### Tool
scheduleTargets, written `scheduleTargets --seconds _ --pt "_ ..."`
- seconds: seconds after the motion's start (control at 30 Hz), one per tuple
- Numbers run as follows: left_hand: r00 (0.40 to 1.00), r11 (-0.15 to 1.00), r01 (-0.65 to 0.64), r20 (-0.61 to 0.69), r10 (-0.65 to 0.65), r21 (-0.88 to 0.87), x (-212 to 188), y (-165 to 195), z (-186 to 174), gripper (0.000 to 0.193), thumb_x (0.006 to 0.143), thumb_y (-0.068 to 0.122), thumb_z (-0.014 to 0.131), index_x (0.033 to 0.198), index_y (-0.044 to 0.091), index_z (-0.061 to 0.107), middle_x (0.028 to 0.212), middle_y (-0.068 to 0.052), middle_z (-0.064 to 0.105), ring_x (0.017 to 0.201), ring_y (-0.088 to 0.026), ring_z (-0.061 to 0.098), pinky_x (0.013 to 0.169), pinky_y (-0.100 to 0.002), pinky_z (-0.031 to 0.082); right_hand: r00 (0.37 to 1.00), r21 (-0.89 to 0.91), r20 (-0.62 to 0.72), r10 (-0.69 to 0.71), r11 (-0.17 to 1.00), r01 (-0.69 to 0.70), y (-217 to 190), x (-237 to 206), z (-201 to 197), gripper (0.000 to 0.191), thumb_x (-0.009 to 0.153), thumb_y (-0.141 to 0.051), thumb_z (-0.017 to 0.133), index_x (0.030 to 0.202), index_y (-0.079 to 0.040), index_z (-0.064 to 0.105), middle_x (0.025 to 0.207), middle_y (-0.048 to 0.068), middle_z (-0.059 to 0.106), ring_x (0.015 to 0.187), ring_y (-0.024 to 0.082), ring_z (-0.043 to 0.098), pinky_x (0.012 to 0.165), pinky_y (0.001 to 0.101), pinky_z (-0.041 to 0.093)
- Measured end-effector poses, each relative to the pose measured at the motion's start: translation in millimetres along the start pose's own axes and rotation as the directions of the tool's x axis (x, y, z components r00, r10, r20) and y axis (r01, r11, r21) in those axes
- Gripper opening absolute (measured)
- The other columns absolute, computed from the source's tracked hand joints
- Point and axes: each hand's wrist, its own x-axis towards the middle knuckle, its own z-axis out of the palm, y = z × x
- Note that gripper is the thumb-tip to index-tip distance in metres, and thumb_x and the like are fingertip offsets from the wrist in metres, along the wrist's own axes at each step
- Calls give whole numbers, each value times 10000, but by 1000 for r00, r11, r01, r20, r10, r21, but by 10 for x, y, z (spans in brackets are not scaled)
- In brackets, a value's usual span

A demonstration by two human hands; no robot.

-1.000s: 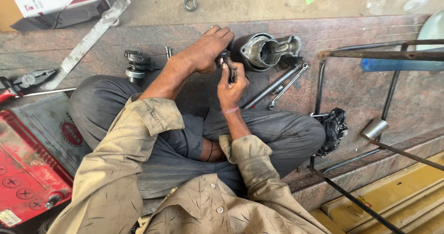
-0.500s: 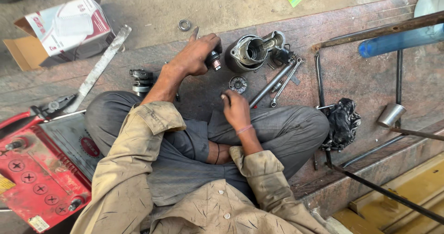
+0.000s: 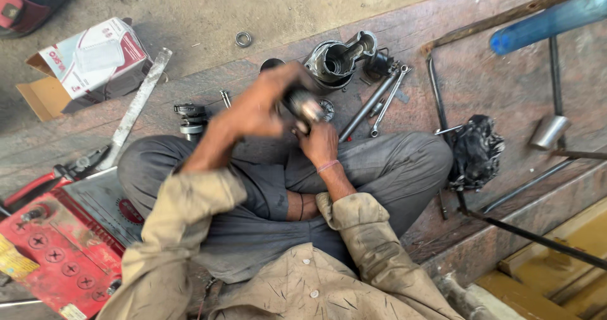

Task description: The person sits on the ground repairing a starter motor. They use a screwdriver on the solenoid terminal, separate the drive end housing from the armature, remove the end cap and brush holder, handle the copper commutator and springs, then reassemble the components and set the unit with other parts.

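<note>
I sit cross-legged on a stone ledge. My left hand [image 3: 262, 105], blurred by motion, grips a small dark round metal part [image 3: 302, 105] over my lap. Just beneath that part is my right hand [image 3: 320, 144], a pink band on its wrist, with its fingers curled up against the underside. A small toothed ring [image 3: 327, 109] lies on the ledge just behind the part. Beyond my hands stands a round metal housing [image 3: 335, 59] with a rod inside it.
Two long wrenches [image 3: 378, 103] lie right of the housing. A stacked gear piece [image 3: 190, 119], a bolt [image 3: 225, 97] and a flat metal bar [image 3: 136, 108] lie left. A cardboard box [image 3: 95, 57], red battery [image 3: 50, 257], pliers [image 3: 44, 182], black rag [image 3: 475, 150], blue tube [image 3: 550, 19] surround me.
My left hand has drawn back from beside the housing toward my lap with the round part. My right hand rose to meet it from below.
</note>
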Motion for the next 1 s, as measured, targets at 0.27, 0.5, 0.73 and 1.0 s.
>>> scheduleTargets --seconds 0.27,0.5,0.73,1.0 --pt "983 879 -152 23 182 -452 -175 937 205 622 819 288 960 1305 111 614 1367 -110 628 1201 -216 698 1052 -346 604 997 -33 59 -46 998 48 271 -425 -88 286 820 -144 827 1052 -9 727 1014 161 711 942 327 677 833 433 522" --pt "911 889 -98 -400 -101 -448 -419 639 -155 554 795 255 917 1230 65 631 1199 -134 690 1097 -226 713 981 -377 610 995 35 70 70 997 -73 52 -4 -269 249 840 -111 800 1051 13 752 971 170 729 875 299 686 789 407 525" --pt "561 683 -276 -690 -457 -677 -938 228 -697 349 1024 287 761 1175 9 614 1061 -159 670 893 -259 678 720 -373 564 921 225 26 389 895 -385 15 257 -801 332 863 -183 909 855 51 673 698 106 676 620 231 606 602 385 486" --pt "331 771 -29 -734 -593 -636 -1056 -10 -768 301 947 289 759 1136 111 608 858 -102 683 652 -205 659 491 -312 448 907 408 -19 421 832 -377 324 257 -1328 421 900 -56 814 1300 -41 683 983 42 708 804 82 641 719 249 520"
